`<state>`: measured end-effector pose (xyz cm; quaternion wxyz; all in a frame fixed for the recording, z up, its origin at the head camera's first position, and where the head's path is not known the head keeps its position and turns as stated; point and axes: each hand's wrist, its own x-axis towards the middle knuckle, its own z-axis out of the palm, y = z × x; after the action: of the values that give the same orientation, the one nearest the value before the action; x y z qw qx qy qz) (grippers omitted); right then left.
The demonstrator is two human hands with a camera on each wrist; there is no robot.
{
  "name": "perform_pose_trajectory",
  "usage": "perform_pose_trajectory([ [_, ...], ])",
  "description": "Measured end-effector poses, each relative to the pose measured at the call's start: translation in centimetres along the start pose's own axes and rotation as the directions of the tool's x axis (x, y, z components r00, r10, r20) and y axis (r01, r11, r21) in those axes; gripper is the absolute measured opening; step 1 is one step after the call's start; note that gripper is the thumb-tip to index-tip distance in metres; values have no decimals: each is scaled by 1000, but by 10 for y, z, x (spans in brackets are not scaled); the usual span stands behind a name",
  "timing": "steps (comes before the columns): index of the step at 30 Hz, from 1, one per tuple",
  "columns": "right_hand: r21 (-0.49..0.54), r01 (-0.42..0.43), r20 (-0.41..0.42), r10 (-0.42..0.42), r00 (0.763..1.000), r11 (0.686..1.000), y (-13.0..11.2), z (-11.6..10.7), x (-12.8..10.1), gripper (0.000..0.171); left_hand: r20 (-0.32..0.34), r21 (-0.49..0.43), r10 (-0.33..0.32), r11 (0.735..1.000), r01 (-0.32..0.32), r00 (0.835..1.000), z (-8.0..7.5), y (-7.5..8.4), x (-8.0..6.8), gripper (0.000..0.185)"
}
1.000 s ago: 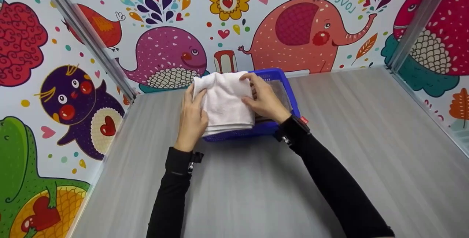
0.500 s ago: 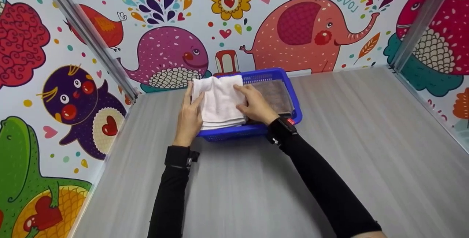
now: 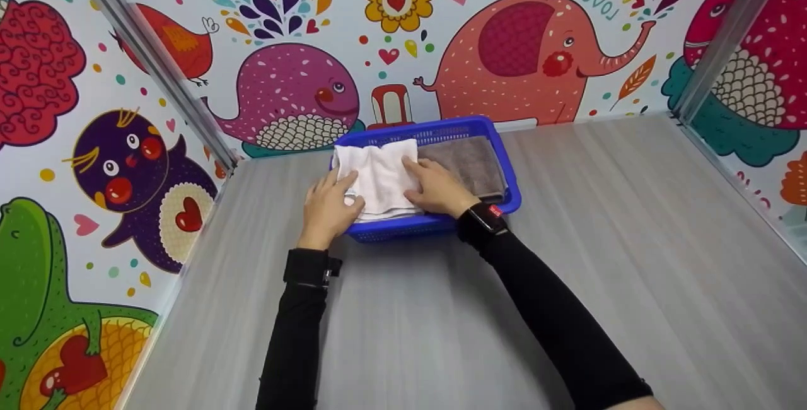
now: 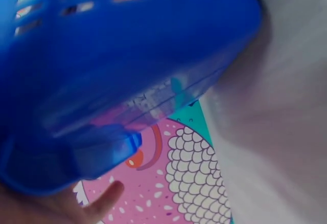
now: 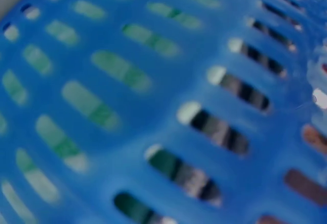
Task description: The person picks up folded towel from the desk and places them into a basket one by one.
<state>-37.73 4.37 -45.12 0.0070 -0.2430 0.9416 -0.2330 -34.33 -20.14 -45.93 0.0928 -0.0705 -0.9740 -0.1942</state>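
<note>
A folded white towel [image 3: 381,176] lies in the left half of a blue slotted basket [image 3: 441,127] at the back of the grey table. A brown-grey towel [image 3: 470,164] fills the basket's right half. My left hand [image 3: 328,205] rests on the towel's left edge at the basket's near left corner, thumb on the cloth. My right hand [image 3: 435,189] lies flat on the towel's right side, fingers straight. In the left wrist view the basket [image 4: 117,55] fills the frame above one straight finger [image 4: 104,199]. The right wrist view shows only the basket wall [image 5: 127,106].
The grey table [image 3: 567,258] is fenced by cartoon-printed walls at the back [image 3: 504,50] and left [image 3: 94,164], with metal posts [image 3: 151,63] at the corners. The basket stands close to the back wall.
Both hands have lowered the white towel from above the basket down into its left half. The brown-grey towel beside it now shows fully. My right hand has flattened on the cloth.
</note>
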Motion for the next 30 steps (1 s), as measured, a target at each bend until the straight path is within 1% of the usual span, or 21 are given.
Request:
perform_pose_trajectory([
  [7, -92, -42, 33, 45, 998, 995, -3, 3, 0, 73, 48, 79, 9, 997, -13, 999, -2, 2, 0, 62],
  [9, -116, -46, 42, 52, 998, 992, -4, 4, 0, 72, 59, 87, 17, 996, -22, 998, -2, 2, -1, 59],
  [13, -148, -49, 57, 58, 997, 988, -6, 4, 1, 72, 56, 101, 46, 994, -52, 997, -3, 1, -1, 51],
  [15, -156, -50, 63, 60, 996, 987, -6, 4, 2, 72, 53, 110, 59, 992, -64, 997, -2, 1, 0, 49],
  [18, -169, -51, 70, 64, 996, 984, -6, 4, 2, 72, 67, 114, 59, 991, -66, 996, -2, 1, 2, 48],
  [25, -174, -42, 79, 56, 995, 984, -9, 3, 1, 72, 126, 103, 21, 994, -35, 992, -1, 2, 4, 51],
  [30, -183, -29, 90, 47, 995, 983, -10, 2, 3, 72, 137, 133, 38, 990, -57, 990, 0, 1, 6, 50],
])
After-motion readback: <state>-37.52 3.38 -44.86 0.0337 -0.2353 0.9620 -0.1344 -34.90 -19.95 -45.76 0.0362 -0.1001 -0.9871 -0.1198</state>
